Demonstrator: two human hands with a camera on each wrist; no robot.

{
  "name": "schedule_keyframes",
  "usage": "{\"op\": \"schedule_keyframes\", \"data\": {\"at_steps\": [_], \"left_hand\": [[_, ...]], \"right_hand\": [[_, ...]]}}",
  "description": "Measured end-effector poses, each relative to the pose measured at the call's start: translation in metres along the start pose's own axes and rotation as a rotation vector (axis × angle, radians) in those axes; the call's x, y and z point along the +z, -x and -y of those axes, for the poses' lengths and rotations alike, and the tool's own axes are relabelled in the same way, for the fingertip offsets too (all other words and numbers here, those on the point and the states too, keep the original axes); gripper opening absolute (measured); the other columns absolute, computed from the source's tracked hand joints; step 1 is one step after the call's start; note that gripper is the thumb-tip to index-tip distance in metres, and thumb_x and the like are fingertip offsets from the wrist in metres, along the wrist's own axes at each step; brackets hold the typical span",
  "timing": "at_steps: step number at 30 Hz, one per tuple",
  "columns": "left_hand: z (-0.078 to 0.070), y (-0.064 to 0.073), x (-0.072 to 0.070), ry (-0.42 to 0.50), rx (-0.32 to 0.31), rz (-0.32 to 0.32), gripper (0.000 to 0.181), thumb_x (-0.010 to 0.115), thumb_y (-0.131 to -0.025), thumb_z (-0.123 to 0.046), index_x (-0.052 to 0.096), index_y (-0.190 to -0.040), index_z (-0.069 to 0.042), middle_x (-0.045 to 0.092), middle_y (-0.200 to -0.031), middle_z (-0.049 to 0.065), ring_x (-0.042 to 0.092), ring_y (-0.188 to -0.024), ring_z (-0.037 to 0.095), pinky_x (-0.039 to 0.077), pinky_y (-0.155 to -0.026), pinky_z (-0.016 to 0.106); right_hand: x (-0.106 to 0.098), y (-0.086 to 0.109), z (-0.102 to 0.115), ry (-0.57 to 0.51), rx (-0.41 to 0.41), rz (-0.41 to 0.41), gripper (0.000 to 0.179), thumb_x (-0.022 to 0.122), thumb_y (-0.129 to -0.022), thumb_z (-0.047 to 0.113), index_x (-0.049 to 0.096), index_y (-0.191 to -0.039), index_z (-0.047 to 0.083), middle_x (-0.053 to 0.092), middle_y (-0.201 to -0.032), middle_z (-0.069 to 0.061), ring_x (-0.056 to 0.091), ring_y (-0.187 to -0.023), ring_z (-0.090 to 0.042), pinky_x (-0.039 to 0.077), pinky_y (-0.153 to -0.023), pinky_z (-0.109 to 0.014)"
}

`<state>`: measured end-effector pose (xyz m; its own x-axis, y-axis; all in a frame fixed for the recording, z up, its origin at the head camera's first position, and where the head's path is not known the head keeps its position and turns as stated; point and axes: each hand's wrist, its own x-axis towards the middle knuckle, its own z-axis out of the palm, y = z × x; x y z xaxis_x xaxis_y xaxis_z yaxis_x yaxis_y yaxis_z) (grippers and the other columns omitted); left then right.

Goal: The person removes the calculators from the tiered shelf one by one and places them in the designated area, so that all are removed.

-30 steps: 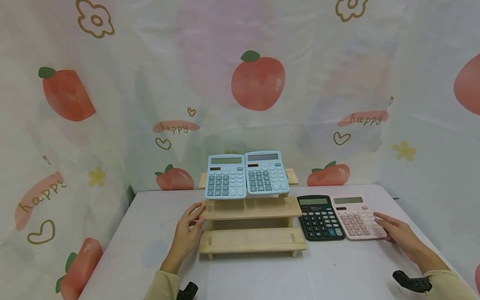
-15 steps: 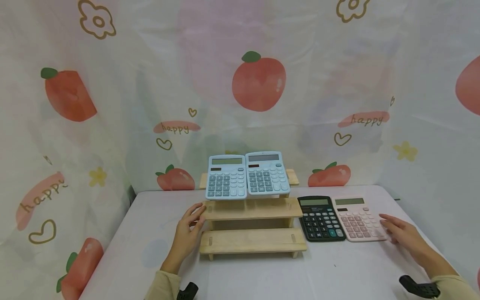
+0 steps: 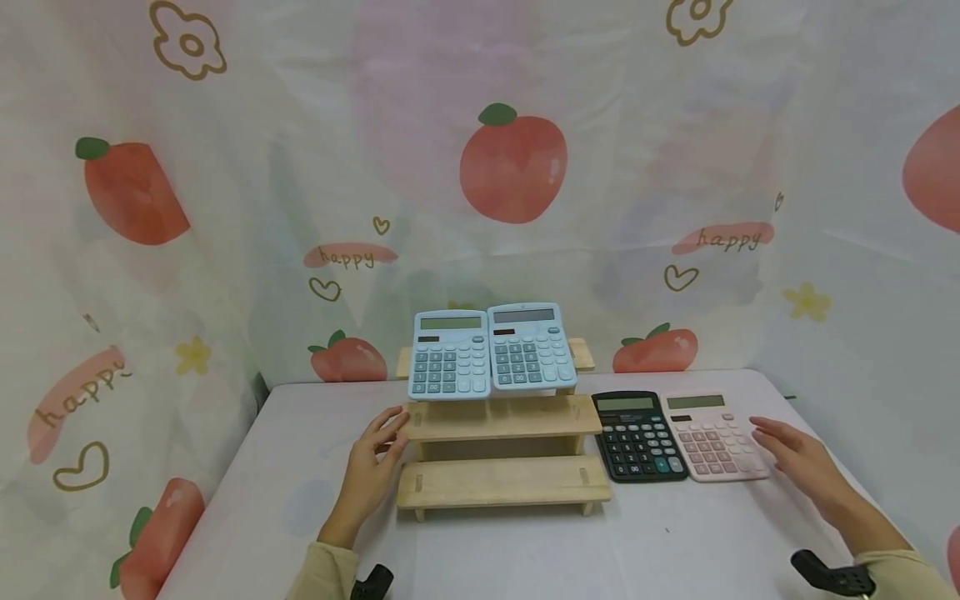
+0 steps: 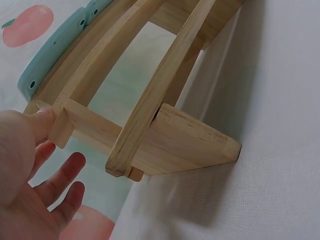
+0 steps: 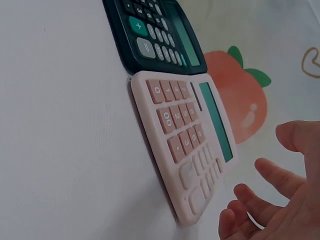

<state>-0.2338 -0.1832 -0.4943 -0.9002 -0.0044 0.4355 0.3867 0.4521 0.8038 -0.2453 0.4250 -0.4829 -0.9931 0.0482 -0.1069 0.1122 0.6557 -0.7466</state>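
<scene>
A stepped wooden rack (image 3: 505, 483) stands mid-table, with two light blue calculators (image 3: 450, 354) leaning side by side on its top tier. My left hand (image 3: 371, 467) holds the left end of the middle shelf between thumb and forefinger; in the left wrist view the other fingers (image 4: 69, 167) hang loosely below the thumb. Right of the rack, a black calculator (image 3: 641, 437) and a pink calculator (image 3: 715, 440) lie flat, edge to edge. My right hand (image 3: 806, 471) hovers just beyond the pink one's right edge, fingers spread and holding nothing, a gap showing in the right wrist view.
A white cloth covers the table (image 3: 525, 558). Behind it and along both sides hangs a patterned fabric backdrop (image 3: 420, 150) with fruit prints. The two lower shelves of the rack carry nothing.
One second ago my right fingers were at the pink calculator's right edge; they have since come away from it and opened out. My left hand and the calculators look unmoved.
</scene>
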Motion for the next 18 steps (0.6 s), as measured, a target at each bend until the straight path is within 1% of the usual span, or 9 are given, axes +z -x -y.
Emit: {"op": "schedule_keyframes", "data": {"at_steps": [3, 5, 6, 8, 10, 12, 14, 16, 18], "left_hand": [[-0.001, 0.0, 0.0, -0.007, 0.009, -0.007, 0.038, 0.064, -0.099, -0.012, 0.063, -0.135, 0.0, 0.056, -0.147, 0.017, 0.066, -0.106, 0.026, 0.057, -0.089, 0.035], [-0.001, -0.001, 0.0, -0.005, 0.014, -0.009, 0.038, 0.065, -0.098, -0.011, 0.063, -0.134, 0.001, 0.056, -0.147, 0.018, 0.066, -0.106, 0.027, 0.057, -0.089, 0.035], [-0.001, -0.001, 0.0, -0.004, 0.014, -0.008, 0.038, 0.065, -0.098, -0.011, 0.063, -0.134, 0.001, 0.056, -0.147, 0.018, 0.066, -0.106, 0.026, 0.057, -0.089, 0.035], [-0.001, -0.001, 0.0, -0.004, 0.005, -0.003, 0.038, 0.064, -0.099, -0.013, 0.063, -0.135, 0.0, 0.056, -0.147, 0.016, 0.066, -0.105, 0.024, 0.057, -0.09, 0.033], [0.0, -0.002, 0.0, -0.007, -0.01, 0.005, 0.039, 0.064, -0.1, -0.015, 0.063, -0.136, -0.001, 0.056, -0.148, 0.015, 0.065, -0.106, 0.022, 0.056, -0.091, 0.032], [0.0, -0.001, 0.0, -0.013, -0.022, 0.01, 0.04, 0.064, -0.1, -0.019, 0.063, -0.136, -0.002, 0.055, -0.149, 0.013, 0.064, -0.106, 0.021, 0.056, -0.092, 0.03], [0.0, -0.002, 0.0, -0.015, -0.029, 0.011, 0.04, 0.064, -0.1, -0.02, 0.063, -0.136, -0.003, 0.055, -0.15, 0.012, 0.064, -0.107, 0.02, 0.055, -0.093, 0.03], [0.001, -0.002, 0.0, -0.014, -0.023, 0.01, 0.041, 0.064, -0.1, -0.02, 0.063, -0.136, -0.002, 0.055, -0.15, 0.012, 0.064, -0.107, 0.02, 0.055, -0.093, 0.031], [0.002, -0.002, 0.0, -0.013, -0.024, 0.012, 0.041, 0.064, -0.1, -0.021, 0.063, -0.136, -0.003, 0.056, -0.15, 0.011, 0.063, -0.107, 0.019, 0.055, -0.093, 0.029]], "right_hand": [[0.003, 0.002, 0.004, 0.029, -0.034, -0.026, 0.067, 0.031, -0.11, 0.042, 0.026, -0.154, -0.008, 0.026, -0.155, -0.04, 0.035, -0.135, -0.053, 0.052, -0.095, -0.057], [0.005, 0.003, 0.009, 0.036, -0.055, -0.035, 0.066, 0.033, -0.11, 0.042, 0.028, -0.154, -0.007, 0.03, -0.154, -0.039, 0.038, -0.133, -0.05, 0.055, -0.089, -0.046], [0.006, 0.003, 0.008, 0.048, -0.068, -0.051, 0.065, 0.035, -0.109, 0.044, 0.032, -0.154, -0.004, 0.04, -0.153, -0.03, 0.047, -0.131, -0.036, 0.056, -0.085, -0.037], [0.007, 0.004, 0.016, 0.043, -0.087, -0.041, 0.064, 0.034, -0.11, 0.042, 0.032, -0.153, -0.005, 0.04, -0.153, -0.031, 0.052, -0.128, -0.029, 0.054, -0.081, -0.026], [0.008, 0.006, 0.023, 0.044, -0.102, -0.043, 0.063, 0.036, -0.11, 0.04, 0.033, -0.153, -0.006, 0.042, -0.152, -0.031, 0.054, -0.113, 0.003, 0.051, -0.077, -0.016], [0.01, 0.007, 0.028, 0.053, -0.121, -0.044, 0.061, 0.037, -0.11, 0.038, 0.035, -0.152, -0.006, 0.044, -0.15, -0.031, 0.04, -0.096, 0.024, 0.046, -0.072, -0.009], [0.013, 0.009, 0.036, 0.058, -0.125, -0.03, 0.06, 0.036, -0.111, 0.036, 0.034, -0.151, -0.008, 0.037, -0.151, -0.039, 0.045, -0.098, 0.017, 0.046, -0.073, -0.009], [0.016, 0.01, 0.04, 0.068, -0.133, -0.026, 0.059, 0.036, -0.111, 0.036, 0.035, -0.151, -0.007, 0.038, -0.15, -0.038, 0.056, -0.111, -0.006, 0.046, -0.074, -0.009], [0.019, 0.011, 0.045, 0.077, -0.135, -0.019, 0.058, 0.036, -0.111, 0.036, 0.036, -0.151, -0.007, 0.039, -0.15, -0.038, 0.054, -0.12, -0.035, 0.046, -0.074, -0.01]]}}
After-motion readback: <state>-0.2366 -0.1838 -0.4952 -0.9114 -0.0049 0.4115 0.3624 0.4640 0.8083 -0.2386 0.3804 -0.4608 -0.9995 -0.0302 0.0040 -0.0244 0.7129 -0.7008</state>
